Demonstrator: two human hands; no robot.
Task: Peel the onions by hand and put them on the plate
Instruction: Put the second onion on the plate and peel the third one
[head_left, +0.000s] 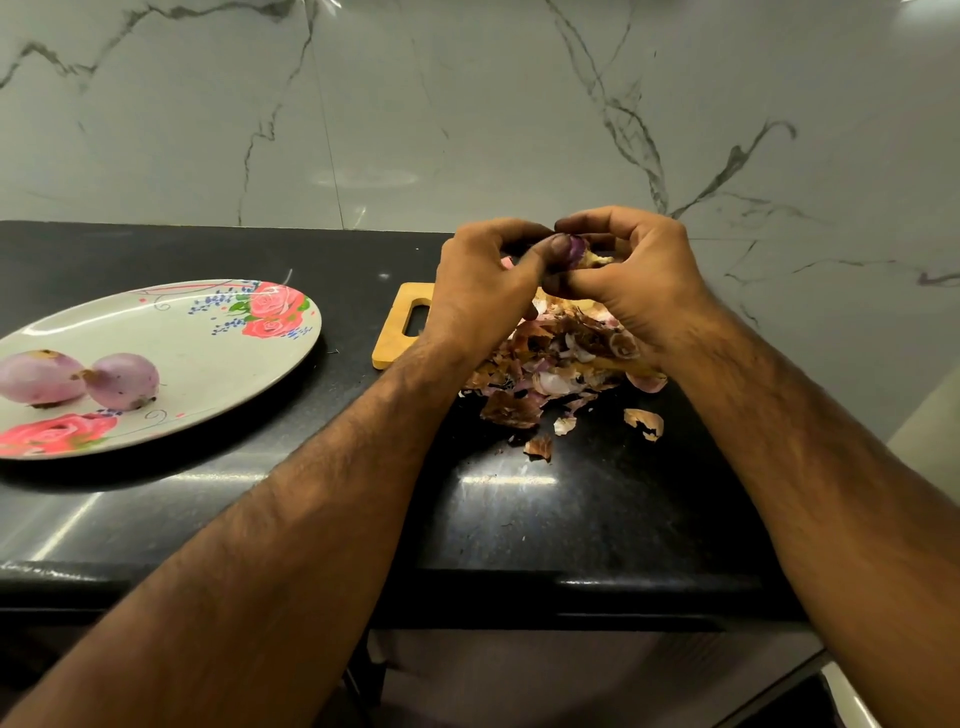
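Over peels (551, 366), left hand (478, 291) and right hand (635, 275) grip onion (574, 249).

- You hold the purple onion (574, 249) raised between your left hand (483, 291) and your right hand (639, 280). Both hands curl round it, so only a small purple part shows between the fingers.
- The first peeled onion (39, 376) lies on its side on the left part of the plate (208, 364). It is pale pink and smooth.
- The second peeled onion (124, 380) lies just to its right, and its tip touches the first.
- The plate is oval and pale, with red roses printed on it. It lies flat, well apart to the left of your hands.
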